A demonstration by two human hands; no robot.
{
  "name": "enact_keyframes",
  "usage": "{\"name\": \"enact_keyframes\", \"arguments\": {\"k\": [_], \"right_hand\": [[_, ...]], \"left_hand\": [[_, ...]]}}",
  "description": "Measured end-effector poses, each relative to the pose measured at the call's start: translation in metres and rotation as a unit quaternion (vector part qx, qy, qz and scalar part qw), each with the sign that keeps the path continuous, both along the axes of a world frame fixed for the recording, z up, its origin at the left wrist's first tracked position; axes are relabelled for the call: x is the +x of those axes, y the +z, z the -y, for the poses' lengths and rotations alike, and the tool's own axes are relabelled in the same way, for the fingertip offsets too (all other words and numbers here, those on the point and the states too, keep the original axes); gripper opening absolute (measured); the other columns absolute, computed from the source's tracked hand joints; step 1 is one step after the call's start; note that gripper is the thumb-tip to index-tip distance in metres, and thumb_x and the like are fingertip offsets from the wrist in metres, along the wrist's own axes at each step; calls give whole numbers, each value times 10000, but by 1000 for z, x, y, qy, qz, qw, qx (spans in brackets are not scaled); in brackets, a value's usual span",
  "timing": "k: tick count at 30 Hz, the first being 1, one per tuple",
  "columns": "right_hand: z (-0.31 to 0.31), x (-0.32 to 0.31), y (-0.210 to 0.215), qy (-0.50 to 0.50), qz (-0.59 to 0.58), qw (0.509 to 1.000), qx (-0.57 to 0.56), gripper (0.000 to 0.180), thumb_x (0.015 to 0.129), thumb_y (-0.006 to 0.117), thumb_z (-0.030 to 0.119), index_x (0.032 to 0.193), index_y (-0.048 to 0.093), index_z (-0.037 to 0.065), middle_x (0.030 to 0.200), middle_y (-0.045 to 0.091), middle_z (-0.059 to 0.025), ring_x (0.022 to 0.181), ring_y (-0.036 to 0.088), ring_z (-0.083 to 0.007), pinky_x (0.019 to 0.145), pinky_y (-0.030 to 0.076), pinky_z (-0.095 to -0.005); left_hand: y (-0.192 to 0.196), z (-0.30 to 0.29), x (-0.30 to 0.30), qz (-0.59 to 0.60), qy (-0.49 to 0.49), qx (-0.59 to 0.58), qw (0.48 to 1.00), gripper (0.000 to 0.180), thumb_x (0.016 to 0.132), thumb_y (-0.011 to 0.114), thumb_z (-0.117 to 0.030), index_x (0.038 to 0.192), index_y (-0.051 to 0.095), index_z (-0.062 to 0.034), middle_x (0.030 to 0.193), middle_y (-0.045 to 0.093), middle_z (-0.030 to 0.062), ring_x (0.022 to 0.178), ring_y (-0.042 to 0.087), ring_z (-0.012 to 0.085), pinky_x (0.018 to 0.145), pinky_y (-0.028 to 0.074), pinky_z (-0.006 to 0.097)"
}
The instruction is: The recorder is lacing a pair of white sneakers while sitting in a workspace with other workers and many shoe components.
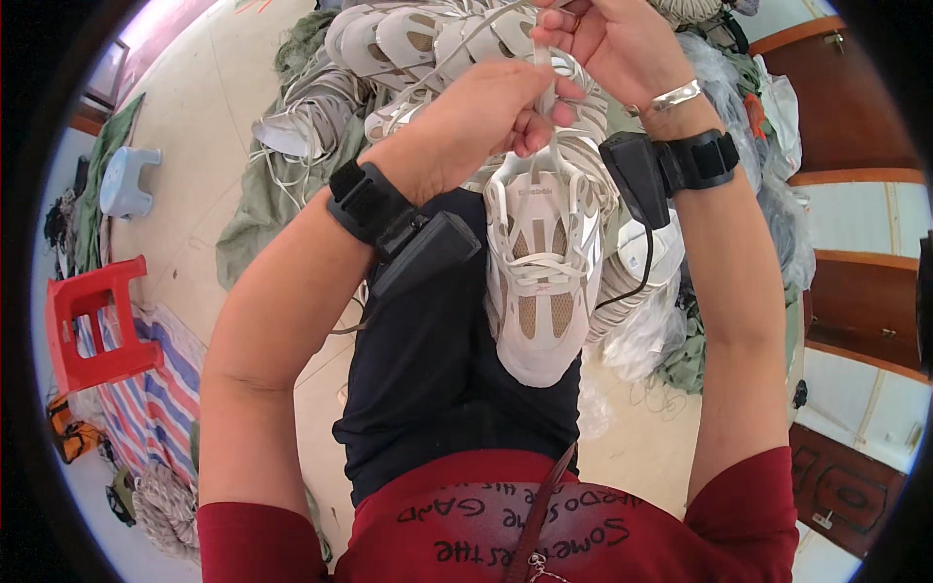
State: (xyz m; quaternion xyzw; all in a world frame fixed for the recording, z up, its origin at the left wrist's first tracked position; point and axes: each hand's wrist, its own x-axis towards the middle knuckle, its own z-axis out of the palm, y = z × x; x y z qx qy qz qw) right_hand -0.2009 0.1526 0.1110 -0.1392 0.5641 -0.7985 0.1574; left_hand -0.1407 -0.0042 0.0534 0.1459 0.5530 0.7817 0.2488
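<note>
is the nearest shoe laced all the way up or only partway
Only partway, it seems: lace crosses the shoe low down, but none visibly crosses the upper tongue.

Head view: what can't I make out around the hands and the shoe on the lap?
All in the head view:
- Right hand: partly cut off by the top edge, so its full grip is unclear.
- Pale lace: its ends are lost among fingers and at the top edge.
- Lap shoe: sole hidden beneath its upper.
- Stacked shoes: left forearm and top edge prevent a count.
</note>
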Motion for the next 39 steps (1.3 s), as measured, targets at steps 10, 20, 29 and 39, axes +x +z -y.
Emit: {"name": "enact_keyframes", "arguments": {"k": [10, 20, 29, 39], "right_hand": [[-29, 83, -48, 182, 128, 941, 257, 356, 982, 525, 321, 1061, 639, -7, 868, 656, -55, 612, 604, -87, 525, 507, -229], [-35, 98, -88, 68, 99, 977, 176, 301, 1001, 459, 257, 940, 611, 5, 719, 554, 6, 514, 517, -67, 483, 485, -216], [-34, 104, -101, 55, 76, 989, 113, 299, 1001, 472, 257, 955, 617, -1, 717, 556, 11, 507, 498, -46, 482, 497, -210], [-34, 113, -108, 21, 48, 994, 95, 299, 1001, 477, 252, 940, 627, 1, 702, 553, 13, 519, 514, -47, 484, 492, -203]], "left_hand": [[-13, 5, 0, 42, 60, 45, 996, 265, 1005, 425, -225, 1056, 566, -7, 824, 534, -6, 649, 485, 75, 585, 436, 210], [-35, 16, 42, -293, 163, -296, 895, 201, 858, 626, -165, 973, 620, -1, 842, 625, 69, 669, 569, 142, 606, 464, 285], [-52, 13, 112, -397, 39, -379, 835, 206, 747, 685, -84, 892, 540, -59, 870, 530, 124, 836, 565, 334, 709, 456, 405], [-54, 17, 108, -395, 0, -380, 836, 145, 790, 657, -64, 852, 529, -37, 838, 519, 131, 798, 553, 332, 701, 448, 408]]}}
